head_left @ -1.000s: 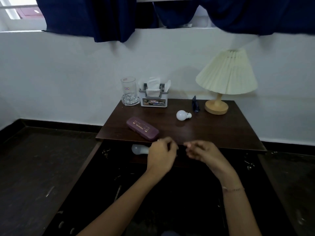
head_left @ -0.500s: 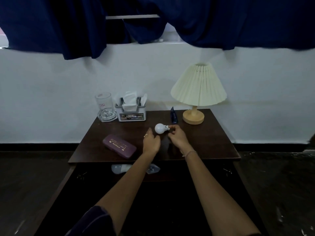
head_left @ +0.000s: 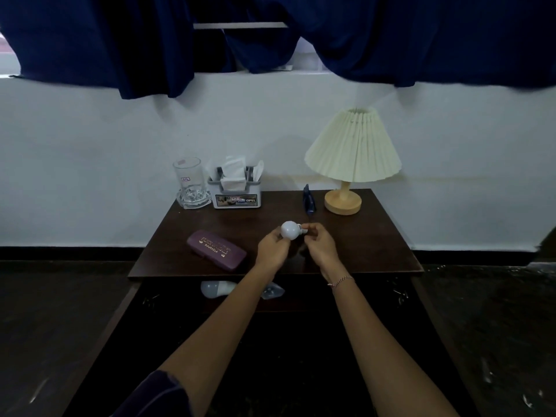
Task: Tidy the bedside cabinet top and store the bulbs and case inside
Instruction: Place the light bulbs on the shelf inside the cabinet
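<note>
Two hands hold a white bulb (head_left: 289, 237) over the counter (head_left: 370, 236): the left hand (head_left: 272, 251) cups the globe, its grip curled round it, while the right hand (head_left: 319, 246) pinches the base. A second bulb (head_left: 216, 288) lies in the open cabinet (head_left: 331, 299) below; the purple case (head_left: 216, 249) waits on top. The bulb is best carried low in both hands and laid gently beside its twin, not dropped.
</note>
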Available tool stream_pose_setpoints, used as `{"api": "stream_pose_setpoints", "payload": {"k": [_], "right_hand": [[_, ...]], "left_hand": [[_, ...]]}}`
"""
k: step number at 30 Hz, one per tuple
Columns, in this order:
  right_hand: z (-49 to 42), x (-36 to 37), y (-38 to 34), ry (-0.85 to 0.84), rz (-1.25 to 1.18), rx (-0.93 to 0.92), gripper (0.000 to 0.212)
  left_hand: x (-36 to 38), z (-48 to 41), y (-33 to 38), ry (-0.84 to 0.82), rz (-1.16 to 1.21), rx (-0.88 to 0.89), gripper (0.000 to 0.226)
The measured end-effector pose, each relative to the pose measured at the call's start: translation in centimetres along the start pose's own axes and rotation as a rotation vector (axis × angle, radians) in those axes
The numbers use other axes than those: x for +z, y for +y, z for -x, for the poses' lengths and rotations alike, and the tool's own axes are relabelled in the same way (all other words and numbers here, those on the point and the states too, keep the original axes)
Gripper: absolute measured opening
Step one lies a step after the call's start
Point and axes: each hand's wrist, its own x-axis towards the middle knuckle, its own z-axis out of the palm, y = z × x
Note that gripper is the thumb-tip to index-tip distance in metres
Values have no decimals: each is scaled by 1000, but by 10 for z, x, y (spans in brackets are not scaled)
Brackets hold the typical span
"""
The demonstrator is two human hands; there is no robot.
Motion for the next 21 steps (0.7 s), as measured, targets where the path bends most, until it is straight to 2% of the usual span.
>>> {"api": "stream_pose_setpoints", "payload": {"k": [4, 12, 21], "right_hand": [[26, -6, 5, 21, -47, 12, 30], [82, -24, 27, 56, -157, -80, 27], [115, -34, 57, 50, -208, -106, 23]], "left_hand": [[-3, 25, -4, -2, 49, 20, 42], [3, 88, -22, 34, 112, 103, 34], [16, 126, -39, 111, 80, 200, 41]]}}
